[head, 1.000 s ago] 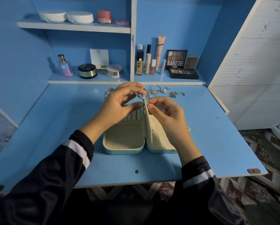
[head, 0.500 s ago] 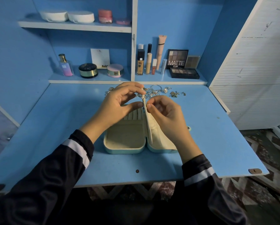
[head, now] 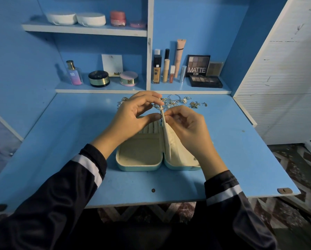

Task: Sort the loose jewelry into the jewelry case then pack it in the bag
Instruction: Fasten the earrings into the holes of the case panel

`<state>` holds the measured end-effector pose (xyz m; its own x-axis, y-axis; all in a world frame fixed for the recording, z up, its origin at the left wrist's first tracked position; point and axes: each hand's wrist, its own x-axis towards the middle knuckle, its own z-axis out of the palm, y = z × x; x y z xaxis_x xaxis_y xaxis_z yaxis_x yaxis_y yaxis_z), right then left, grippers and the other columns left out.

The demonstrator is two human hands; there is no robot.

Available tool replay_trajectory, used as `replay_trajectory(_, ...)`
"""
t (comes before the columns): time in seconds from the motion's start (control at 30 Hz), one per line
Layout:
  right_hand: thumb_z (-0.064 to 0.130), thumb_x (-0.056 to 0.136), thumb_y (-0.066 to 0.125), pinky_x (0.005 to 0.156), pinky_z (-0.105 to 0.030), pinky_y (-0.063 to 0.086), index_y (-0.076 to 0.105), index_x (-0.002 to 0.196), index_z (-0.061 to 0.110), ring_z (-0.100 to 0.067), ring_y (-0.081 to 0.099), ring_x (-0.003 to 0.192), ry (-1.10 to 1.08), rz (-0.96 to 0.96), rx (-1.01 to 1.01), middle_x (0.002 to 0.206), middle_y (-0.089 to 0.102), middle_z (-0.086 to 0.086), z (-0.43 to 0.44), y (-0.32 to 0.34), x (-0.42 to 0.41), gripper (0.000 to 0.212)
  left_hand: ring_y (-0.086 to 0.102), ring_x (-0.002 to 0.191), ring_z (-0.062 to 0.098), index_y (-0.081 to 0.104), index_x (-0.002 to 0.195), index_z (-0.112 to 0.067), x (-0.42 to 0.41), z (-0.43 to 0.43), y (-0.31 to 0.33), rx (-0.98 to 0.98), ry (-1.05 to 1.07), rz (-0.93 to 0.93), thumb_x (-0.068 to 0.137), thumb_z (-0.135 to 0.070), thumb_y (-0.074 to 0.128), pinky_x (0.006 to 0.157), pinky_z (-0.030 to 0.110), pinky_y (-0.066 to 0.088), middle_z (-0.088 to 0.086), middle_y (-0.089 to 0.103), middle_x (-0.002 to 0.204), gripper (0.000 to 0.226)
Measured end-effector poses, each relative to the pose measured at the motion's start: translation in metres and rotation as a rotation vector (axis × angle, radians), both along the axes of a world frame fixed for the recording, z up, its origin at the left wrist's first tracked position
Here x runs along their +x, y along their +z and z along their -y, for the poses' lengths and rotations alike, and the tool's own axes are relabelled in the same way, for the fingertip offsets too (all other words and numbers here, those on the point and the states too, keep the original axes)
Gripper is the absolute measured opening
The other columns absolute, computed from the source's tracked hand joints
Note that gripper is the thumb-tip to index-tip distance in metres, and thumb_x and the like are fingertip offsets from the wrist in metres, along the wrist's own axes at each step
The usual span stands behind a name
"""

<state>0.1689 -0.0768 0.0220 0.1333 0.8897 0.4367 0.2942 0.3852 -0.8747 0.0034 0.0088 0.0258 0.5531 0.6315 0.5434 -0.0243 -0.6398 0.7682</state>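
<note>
A light blue jewelry case (head: 138, 166) with cream lining lies open on the blue desk. Its cream middle flap (head: 166, 139) stands upright between the two halves. My left hand (head: 133, 116) pinches the flap's top edge between thumb and fingers. My right hand (head: 185, 127) pinches something small against the flap from the right; the piece itself is too small to make out. Loose silver and gold jewelry (head: 176, 102) lies in a pile behind my hands, partly hidden by them. No bag is in view.
Shelves behind the desk (head: 79, 123) hold a perfume bottle (head: 73, 73), round compacts (head: 98, 78), makeup tubes (head: 166, 70) and eyeshadow palettes (head: 205, 81). A white slatted panel (head: 286, 78) stands at the right. The desk's front edge is near my sleeves.
Both hands stay at the flap's top edge. My right fingertips have worked slightly closer to the flap; the case has not moved.
</note>
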Motion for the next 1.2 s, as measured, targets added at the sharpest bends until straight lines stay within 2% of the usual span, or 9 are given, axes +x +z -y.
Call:
replay_trajectory(0.2, 0.005, 0.088, 0.068, 0.074, -0.019, 0.047, 0.070, 0.093, 0.007, -0.007, 0.062, 0.076, -0.005, -0.042, -0.024, 0.082, 0.069, 0.003, 0.000, -0.002, 0.004, 0.006, 0.059, 0.121, 0.020, 0.064, 0.110, -0.018, 0.000, 0.000, 0.000, -0.013, -0.006, 0.009, 0.081, -0.011, 0.070, 0.108, 0.036, 0.045, 0.010, 0.056, 0.125, 0.030)
replay_trajectory(0.47, 0.005, 0.089, 0.068, 0.072, -0.014, 0.046, 0.070, 0.092, 0.008, -0.002, 0.062, 0.073, -0.033, -0.029, -0.004, 0.080, 0.068, 0.007, 0.000, -0.003, 0.002, 0.005, 0.059, 0.122, 0.019, 0.063, 0.112, -0.016, 0.001, 0.001, 0.001, -0.009, -0.005, -0.001, 0.081, -0.008, 0.070, 0.108, 0.034, 0.045, 0.011, 0.057, 0.125, 0.033)
replay_trajectory(0.6, 0.005, 0.089, 0.067, 0.074, -0.016, 0.046, 0.070, 0.092, 0.010, -0.003, 0.063, 0.076, -0.041, -0.039, 0.017, 0.083, 0.069, 0.006, 0.002, -0.005, 0.002, 0.006, 0.058, 0.123, 0.020, 0.064, 0.110, -0.022, 0.003, 0.000, 0.000, 0.005, -0.010, 0.003, 0.082, -0.009, 0.070, 0.108, 0.036, 0.045, 0.008, 0.057, 0.126, 0.032)
replay_trajectory(0.8, 0.004, 0.088, 0.067, 0.075, -0.019, 0.049, 0.070, 0.098, -0.001, -0.007, 0.064, 0.078, -0.015, -0.118, 0.000, 0.086, 0.071, -0.004, 0.005, -0.003, 0.005, 0.011, 0.055, 0.127, 0.019, 0.064, 0.113, -0.023, 0.007, 0.000, 0.000, 0.003, -0.020, -0.020, 0.085, -0.011, 0.069, 0.110, 0.041, 0.043, 0.006, 0.056, 0.130, 0.031)
replay_trajectory(0.9, 0.005, 0.089, 0.067, 0.083, -0.025, 0.052, 0.069, 0.107, 0.001, -0.016, 0.066, 0.088, 0.003, -0.164, -0.007, 0.095, 0.072, -0.012, 0.009, 0.000, 0.009, 0.019, 0.054, 0.128, 0.018, 0.063, 0.114, -0.026, 0.010, 0.000, 0.001, -0.013, -0.028, -0.032, 0.087, -0.019, 0.068, 0.110, 0.042, 0.043, 0.006, 0.055, 0.135, 0.028)
replay_trajectory(1.0, 0.009, 0.090, 0.065, 0.094, -0.032, 0.052, 0.068, 0.114, 0.003, -0.022, 0.067, 0.101, 0.014, -0.201, -0.027, 0.106, 0.072, -0.012, 0.013, 0.005, 0.013, 0.025, 0.051, 0.131, 0.013, 0.062, 0.116, -0.027, 0.014, 0.001, 0.002, -0.021, -0.033, -0.068, 0.087, -0.024, 0.066, 0.111, 0.038, 0.042, 0.000, 0.053, 0.140, 0.029)
replay_trajectory(1.13, 0.010, 0.091, 0.063, 0.089, -0.024, 0.051, 0.068, 0.117, 0.006, -0.013, 0.067, 0.103, 0.010, -0.227, -0.070, 0.109, 0.073, -0.004, 0.020, 0.009, 0.021, 0.027, 0.041, 0.138, 0.006, 0.061, 0.121, -0.031, 0.023, 0.003, 0.001, -0.015, -0.025, -0.131, 0.088, -0.040, 0.062, 0.114, 0.033, 0.037, -0.008, 0.048, 0.146, 0.035)
replay_trajectory(1.2, 0.014, 0.090, 0.064, 0.093, -0.028, 0.051, 0.067, 0.119, 0.005, -0.017, 0.066, 0.108, 0.020, -0.252, -0.095, 0.112, 0.072, -0.005, 0.023, 0.011, 0.026, 0.031, 0.036, 0.141, 0.003, 0.058, 0.126, -0.034, 0.029, 0.003, -0.001, -0.007, -0.028, -0.177, 0.088, -0.046, 0.059, 0.116, 0.032, 0.034, -0.011, 0.042, 0.151, 0.040)
